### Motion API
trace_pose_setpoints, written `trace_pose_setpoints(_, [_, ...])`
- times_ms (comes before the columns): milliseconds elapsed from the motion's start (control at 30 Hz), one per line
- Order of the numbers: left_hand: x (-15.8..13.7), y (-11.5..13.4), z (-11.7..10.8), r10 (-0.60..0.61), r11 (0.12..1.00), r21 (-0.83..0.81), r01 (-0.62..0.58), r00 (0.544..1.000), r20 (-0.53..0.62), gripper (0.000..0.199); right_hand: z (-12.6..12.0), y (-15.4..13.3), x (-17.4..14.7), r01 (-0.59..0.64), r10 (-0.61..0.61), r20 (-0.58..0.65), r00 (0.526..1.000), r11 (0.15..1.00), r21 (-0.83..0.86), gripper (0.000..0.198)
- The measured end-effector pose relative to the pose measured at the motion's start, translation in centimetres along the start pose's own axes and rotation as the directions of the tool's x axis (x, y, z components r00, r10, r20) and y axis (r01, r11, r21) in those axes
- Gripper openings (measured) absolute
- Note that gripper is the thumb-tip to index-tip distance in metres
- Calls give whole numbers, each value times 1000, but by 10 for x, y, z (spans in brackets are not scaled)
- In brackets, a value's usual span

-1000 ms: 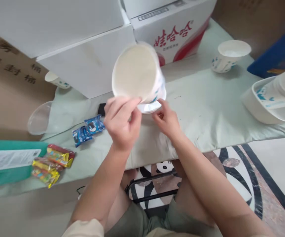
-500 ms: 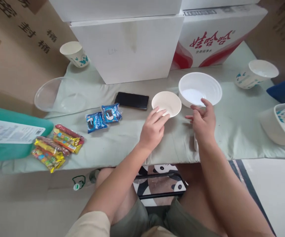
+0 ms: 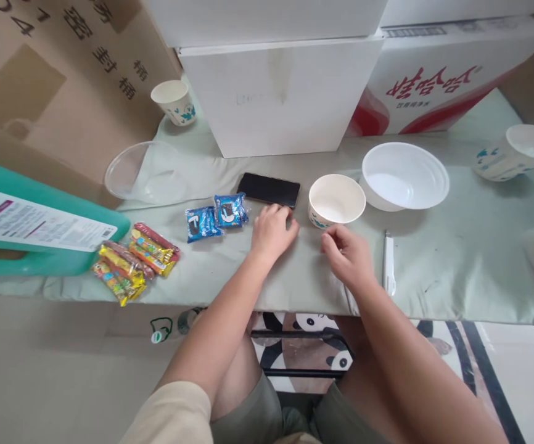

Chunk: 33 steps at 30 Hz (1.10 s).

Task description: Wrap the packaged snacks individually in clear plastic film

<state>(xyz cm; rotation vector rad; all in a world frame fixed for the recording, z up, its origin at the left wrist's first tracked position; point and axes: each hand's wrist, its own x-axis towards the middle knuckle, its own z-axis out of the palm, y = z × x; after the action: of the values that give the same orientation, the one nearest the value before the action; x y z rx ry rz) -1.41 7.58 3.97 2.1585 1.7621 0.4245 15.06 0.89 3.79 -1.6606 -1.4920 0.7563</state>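
A paper cup stands upright between my hands, its opening facing up. My left hand has let its bent fingers down by the near edge of a black phone; its thumb is apart, and nothing shows in it. My right hand is curled closed just in front of the cup's base; what its fingers hold, if anything, is hidden. Whether it touches the cup I cannot tell. A white plastic bowl stands right of the cup. Beside my right hand lies a white utility knife.
Two blue snack packets lie left of my left hand. Farther left are several wrapped sausages, a green jug and a clear lid. White boxes line the back. Another paper cup is at right.
My left hand has left the paper cup and moved left to the phone. My right hand has drawn back from the bowl and curled, uncovering the utility knife. The view has shifted left.
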Motion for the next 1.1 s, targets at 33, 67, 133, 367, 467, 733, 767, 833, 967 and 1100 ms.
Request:
trace_pose_setpoints(33, [3,0,2,8,1000,-20,-8,1000,-8,21,3,0,3,-16,16,11,1000,1000,-2,19])
trace_pose_setpoints(67, [3,0,4,16,999,-45,-17,1000,-14,24,4,1,5,-27,27,18,999,1000,2,20])
trace_pose_setpoints(133, [1,1,7,24,995,-96,-26,999,-23,29,7,4,10,-36,35,14,999,999,38,32])
trace_pose_setpoints(367, [-25,-11,-3,144,959,-226,-170,982,-125,18,23,1,9,-5,-2,90,996,998,70,33])
trace_pose_setpoints(467, [-36,-24,-19,151,962,-190,-198,960,-238,13,31,-6,4,44,-45,76,996,999,8,26])
trace_pose_setpoints(733, [-33,-56,-30,-223,973,2,230,946,-237,43,29,-18,-7,53,-53,64,997,999,-3,24])
trace_pose_setpoints(767, [-31,-57,-29,-227,972,12,235,947,-227,37,27,-18,-8,47,-46,57,997,999,-4,24])
trace_pose_setpoints(833, [-28,-57,-29,-239,969,7,249,938,-251,29,23,-16,-10,29,-29,34,999,1000,-5,23])
trace_pose_setpoints(967, [-25,-55,-35,-267,964,-91,252,896,-355,28,14,-10,-14,34,-34,22,999,999,-12,22])
trace_pose_setpoints(1100, [-32,-50,-41,-213,948,-313,55,840,-499,22,2,0,-18,64,-64,6,998,998,-13,17])
